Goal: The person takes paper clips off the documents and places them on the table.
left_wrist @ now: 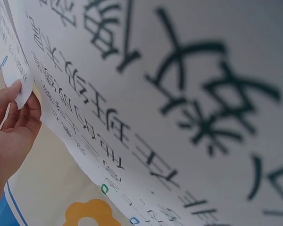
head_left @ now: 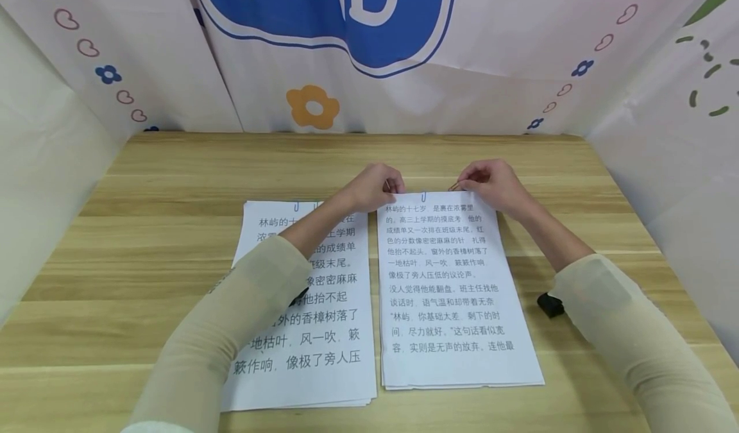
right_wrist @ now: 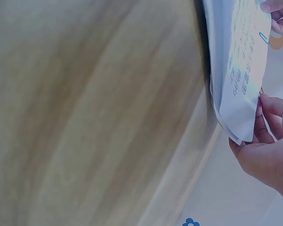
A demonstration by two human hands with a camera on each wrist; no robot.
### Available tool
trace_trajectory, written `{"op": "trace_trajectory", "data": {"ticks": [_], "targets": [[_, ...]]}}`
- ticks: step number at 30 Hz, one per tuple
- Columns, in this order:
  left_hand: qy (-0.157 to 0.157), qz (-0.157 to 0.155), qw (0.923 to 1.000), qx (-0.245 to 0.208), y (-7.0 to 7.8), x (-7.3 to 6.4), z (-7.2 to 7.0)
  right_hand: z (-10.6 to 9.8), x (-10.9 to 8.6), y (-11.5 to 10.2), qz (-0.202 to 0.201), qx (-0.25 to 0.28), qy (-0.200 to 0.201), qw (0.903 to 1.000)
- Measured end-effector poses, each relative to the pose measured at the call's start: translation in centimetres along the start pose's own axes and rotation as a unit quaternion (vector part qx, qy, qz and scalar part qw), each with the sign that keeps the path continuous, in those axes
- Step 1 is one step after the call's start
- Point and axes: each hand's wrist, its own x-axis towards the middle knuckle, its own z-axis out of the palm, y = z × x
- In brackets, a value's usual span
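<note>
The right stack of printed sheets (head_left: pixel 444 292) lies on the table with a blue paper clip (head_left: pixel 424 197) on its top edge. My left hand (head_left: pixel 372 188) pinches the stack's upper left corner between thumb and fingers, which the left wrist view also shows. At the upper right corner, my right hand (head_left: pixel 495 184) pinches a small brownish paper clip (head_left: pixel 453 187) right by the top edge. In the right wrist view, the right thumb and fingers (right_wrist: pixel 269 106) are close around that corner, where the sheets (right_wrist: pixel 243 80) curl slightly apart.
A second stack of printed sheets (head_left: pixel 323 382) lies to the left, partly under my left forearm. Its top edge carries a green clip (left_wrist: pixel 104 189) and a blue clip (left_wrist: pixel 134 221). The wooden table (head_left: pixel 190 170) meets a printed cloth backdrop (head_left: pixel 404 106) at its far edge.
</note>
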Motion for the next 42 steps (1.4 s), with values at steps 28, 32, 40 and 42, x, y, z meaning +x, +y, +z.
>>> {"op": "trace_trajectory", "data": {"ticks": [28, 32, 40, 42], "targets": [[-0.005, -0.001, 0.9999, -0.01, -0.2, 0.2, 0.1, -0.2, 1.2, 0.1, 0.05, -0.018, 0.023, 0.9983], [-0.006, 0.0, 0.9999, -0.011, -0.2, 0.2, 0.1, -0.2, 1.5, 0.2, 0.05, -0.018, 0.024, 0.9983], [-0.008, 0.0, 0.9999, -0.01, -0.1, 0.2, 0.0, 0.0, 1.8, 0.1, 0.066, -0.016, 0.024, 0.9974], [-0.008, 0.0, 0.9999, -0.009, -0.1, 0.2, 0.0, 0.0, 1.8, 0.0, 0.068, -0.015, 0.023, 0.9973]]}}
